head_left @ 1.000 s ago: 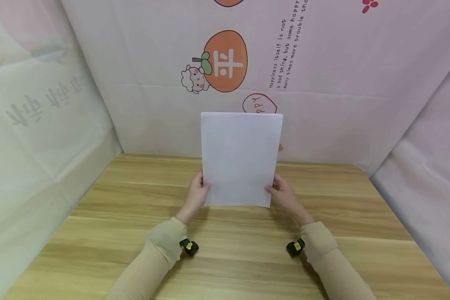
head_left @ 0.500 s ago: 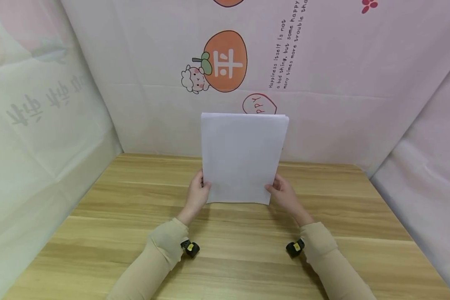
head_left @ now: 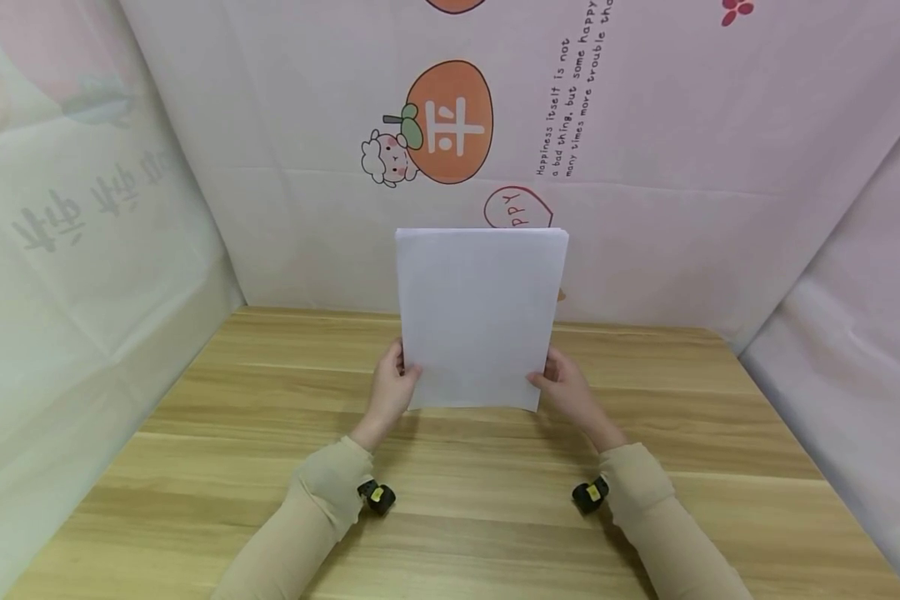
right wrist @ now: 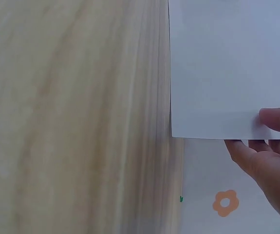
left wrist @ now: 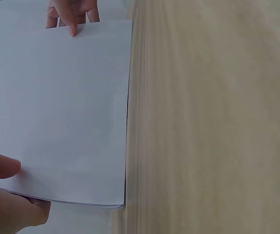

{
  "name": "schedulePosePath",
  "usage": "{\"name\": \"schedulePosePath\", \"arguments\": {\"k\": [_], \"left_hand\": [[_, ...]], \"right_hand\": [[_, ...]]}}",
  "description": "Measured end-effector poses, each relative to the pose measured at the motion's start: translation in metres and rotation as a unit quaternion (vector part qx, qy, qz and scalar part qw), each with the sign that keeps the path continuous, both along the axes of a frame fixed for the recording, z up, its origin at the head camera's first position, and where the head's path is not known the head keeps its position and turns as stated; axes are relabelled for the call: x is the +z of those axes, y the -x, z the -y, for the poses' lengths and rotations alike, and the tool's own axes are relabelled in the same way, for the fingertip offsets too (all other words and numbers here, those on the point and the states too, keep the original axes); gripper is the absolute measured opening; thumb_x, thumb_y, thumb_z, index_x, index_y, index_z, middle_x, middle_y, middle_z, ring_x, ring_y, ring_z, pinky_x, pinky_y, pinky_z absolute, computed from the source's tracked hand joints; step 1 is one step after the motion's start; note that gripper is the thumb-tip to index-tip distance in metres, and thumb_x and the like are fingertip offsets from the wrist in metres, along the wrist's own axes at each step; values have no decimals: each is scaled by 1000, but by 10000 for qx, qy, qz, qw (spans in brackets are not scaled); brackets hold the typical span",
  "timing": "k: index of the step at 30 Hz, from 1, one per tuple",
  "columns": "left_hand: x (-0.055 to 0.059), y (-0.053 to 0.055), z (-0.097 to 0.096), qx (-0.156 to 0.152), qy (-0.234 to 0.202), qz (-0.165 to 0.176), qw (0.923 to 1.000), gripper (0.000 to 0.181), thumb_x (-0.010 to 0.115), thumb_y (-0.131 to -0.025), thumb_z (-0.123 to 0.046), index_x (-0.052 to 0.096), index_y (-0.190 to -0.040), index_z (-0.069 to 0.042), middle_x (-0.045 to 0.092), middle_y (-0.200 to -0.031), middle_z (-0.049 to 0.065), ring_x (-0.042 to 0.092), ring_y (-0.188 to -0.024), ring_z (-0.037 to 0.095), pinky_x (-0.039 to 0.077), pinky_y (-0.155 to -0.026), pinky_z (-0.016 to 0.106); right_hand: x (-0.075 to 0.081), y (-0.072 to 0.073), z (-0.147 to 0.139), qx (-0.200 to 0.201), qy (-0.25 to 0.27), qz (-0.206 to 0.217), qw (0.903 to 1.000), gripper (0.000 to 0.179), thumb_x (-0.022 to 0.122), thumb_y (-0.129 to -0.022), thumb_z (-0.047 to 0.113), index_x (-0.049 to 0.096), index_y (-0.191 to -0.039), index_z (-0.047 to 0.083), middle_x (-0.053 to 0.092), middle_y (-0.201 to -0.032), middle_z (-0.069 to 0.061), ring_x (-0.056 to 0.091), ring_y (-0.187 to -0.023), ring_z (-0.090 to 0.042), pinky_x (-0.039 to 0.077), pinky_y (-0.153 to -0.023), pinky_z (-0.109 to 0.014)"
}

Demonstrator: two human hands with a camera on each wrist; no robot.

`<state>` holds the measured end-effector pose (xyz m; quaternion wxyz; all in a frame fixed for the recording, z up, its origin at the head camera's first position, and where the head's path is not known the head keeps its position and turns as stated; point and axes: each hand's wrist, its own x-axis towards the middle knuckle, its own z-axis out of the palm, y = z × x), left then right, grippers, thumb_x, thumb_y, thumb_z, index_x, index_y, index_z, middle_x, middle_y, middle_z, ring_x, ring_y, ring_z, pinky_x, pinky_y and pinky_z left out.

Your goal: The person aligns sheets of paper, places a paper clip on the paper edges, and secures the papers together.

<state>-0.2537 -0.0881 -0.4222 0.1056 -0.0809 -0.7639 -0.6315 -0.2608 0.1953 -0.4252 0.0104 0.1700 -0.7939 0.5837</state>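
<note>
A stack of blank white paper sheets [head_left: 480, 317] stands almost upright above the table in the head view, its edges slightly uneven at the top corners. My left hand [head_left: 392, 387] grips the lower left side, thumb on the near face and fingers behind. On the opposite side my right hand [head_left: 570, 393] pinches the paper the same way. In the left wrist view several layers show along the edge of the paper [left wrist: 66, 112] by the left thumb. The right wrist view has the right thumb flat on the sheet [right wrist: 217, 87], with the other fingers underneath, partly hidden by it.
The wood-grain table [head_left: 457, 517] spreads beneath both forearms. Behind it hangs a pale printed cloth [head_left: 307, 233] with an orange fruit drawing and lettering. More cloth closes off the left and right sides. Each wrist carries a small black camera [head_left: 378, 497].
The paper's top edge first spread to the right, then the whole stack shifted slightly left. Both hands keep their hold in nearly the same place.
</note>
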Motion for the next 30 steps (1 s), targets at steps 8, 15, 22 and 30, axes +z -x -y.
{"name": "schedulePosePath", "arguments": {"k": [8, 15, 22, 30], "left_hand": [[-2, 0, 2, 43, 229, -55, 9997, 37, 53, -87, 8, 52, -124, 6, 61, -117, 24, 59, -106, 33, 49, -89, 44], [-5, -1, 5, 84, 473, -25, 9988, 39, 54, -84, 11, 54, -123, 9, 61, -116, 27, 61, -106, 36, 50, -89, 45], [-4, -4, 7, -49, 553, 415, 9976, 41, 52, -84, 12, 52, -125, 10, 58, -121, 29, 58, -112, 40, 49, -92, 47], [-2, -4, 9, -66, 669, 562, 9962, 41, 50, -86, 12, 53, -127, 5, 59, -122, 26, 58, -112, 37, 49, -92, 45]], "right_hand": [[-2, 0, -5, 148, -94, 143, 9997, 46, 52, -92, -5, 43, -137, 2, 57, -126, -25, 58, -111, -38, 52, -87, -42], [-2, -2, -8, 330, -325, 152, 9988, 45, 55, -91, -3, 45, -135, -2, 58, -123, -27, 59, -110, -39, 52, -85, -32], [-5, -2, -9, 144, -773, 262, 9966, 42, 57, -92, 0, 48, -132, -5, 59, -122, -26, 59, -110, -38, 50, -90, -41], [-4, -3, -9, 31, -1018, 194, 9946, 41, 57, -92, 1, 48, -131, -6, 61, -120, -26, 61, -109, -36, 52, -87, -40]]}}
